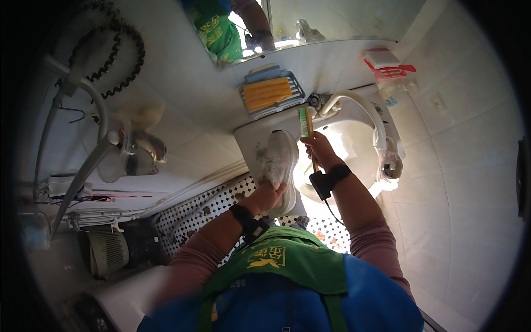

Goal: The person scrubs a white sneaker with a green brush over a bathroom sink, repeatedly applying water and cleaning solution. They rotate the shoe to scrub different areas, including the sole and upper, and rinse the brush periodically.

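Observation:
My left hand (267, 197) grips the heel end of a white shoe (282, 155), which lies with its toe pointing away from me on the left part of the washbasin counter (249, 137). In my right hand (321, 151) is a wooden-handled scrubbing brush (307, 120). Its green bristles face left, towards the shoe but apart from it. Below that hand opens the white basin (356, 141), partly lost in glare. A second shoe (390, 164) rests at the basin's right edge.
A white curved faucet (365, 101) arches over the basin. Behind the counter, a grey rack (295, 89) holds an orange-yellow block (267, 93). A red soap holder (390, 72) hangs at the right. White pipes (97, 166) and a coiled dark hose (139, 54) crowd the left.

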{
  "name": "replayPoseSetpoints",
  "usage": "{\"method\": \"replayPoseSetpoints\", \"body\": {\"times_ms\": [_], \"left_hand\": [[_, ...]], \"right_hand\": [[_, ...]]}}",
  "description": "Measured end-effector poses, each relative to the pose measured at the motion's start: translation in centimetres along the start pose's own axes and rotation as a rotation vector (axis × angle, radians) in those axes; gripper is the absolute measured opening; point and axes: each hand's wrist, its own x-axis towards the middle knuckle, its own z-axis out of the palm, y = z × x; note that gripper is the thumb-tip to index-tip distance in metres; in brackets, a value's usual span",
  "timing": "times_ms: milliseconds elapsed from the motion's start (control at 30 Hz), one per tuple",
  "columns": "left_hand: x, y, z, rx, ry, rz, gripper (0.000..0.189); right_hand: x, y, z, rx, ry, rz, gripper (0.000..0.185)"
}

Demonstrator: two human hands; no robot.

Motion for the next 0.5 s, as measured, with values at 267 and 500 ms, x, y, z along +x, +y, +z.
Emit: {"method": "replayPoseSetpoints", "body": {"times_ms": [267,500], "left_hand": [[0.2,-1.0,1.0,0.026,-0.056,-0.044,0.047],[0.4,-1.1,1.6,-0.113,0.142,0.030,0.059]], "right_hand": [[2.8,0.7,1.9,-0.118,-0.036,-0.040,0.028],[2.0,0.6,1.3,-0.092,-0.045,-0.028,0.030]]}}
